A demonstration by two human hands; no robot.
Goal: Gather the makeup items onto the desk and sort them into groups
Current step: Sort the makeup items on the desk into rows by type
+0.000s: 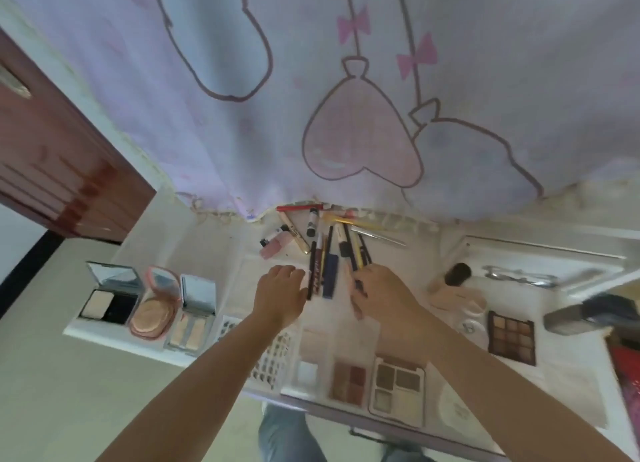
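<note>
Now both hands reach toward the heap of pencils and tubes (325, 254) lying on the white counter (221, 250) below the curtain (311, 98). Left of the heap, the left hand (280, 297) hovers with its fingers loosely spread, gripping nothing. Right of it, the right hand (381, 293) has its fingers closed around a few dark pencils (362, 255). Far left of the heap sit three open compacts (152, 304); nearer the person lie eyeshadow palettes (396, 387).

Pencils (327, 264) clustered mid-desk (221, 250), perhaps liners.
</note>
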